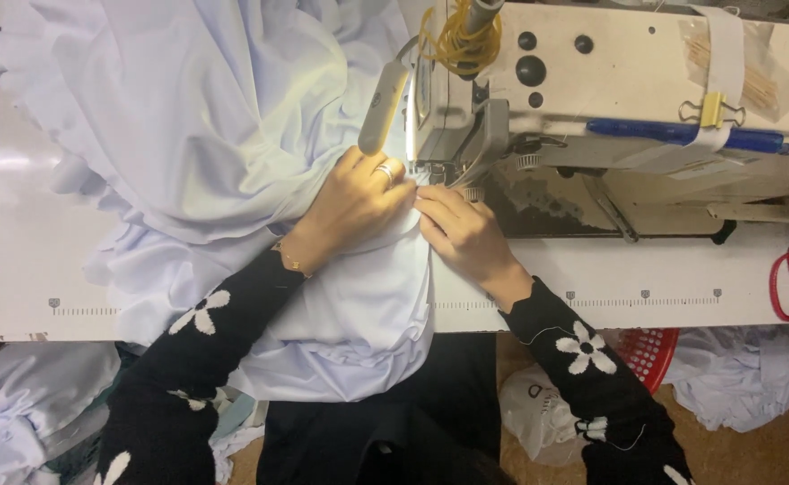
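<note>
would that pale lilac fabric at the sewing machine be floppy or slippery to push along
Likely very floppy: the pale lilac fabric lies in soft folds and droops off the table edge. Its sheen suggests it may slide easily, perhaps why the left hand and right hand both press it.

Sleeves: long, black knit, both arms, reaching to the wrists
Pattern: large white five-petal flowers scattered along the sleeves
Loose threads: thin white strands lying on the right sleeve
Left hand [351, 202]: silver ring on one finger, thin gold bracelet at the wrist
Right hand [463, 235]: bare
</note>
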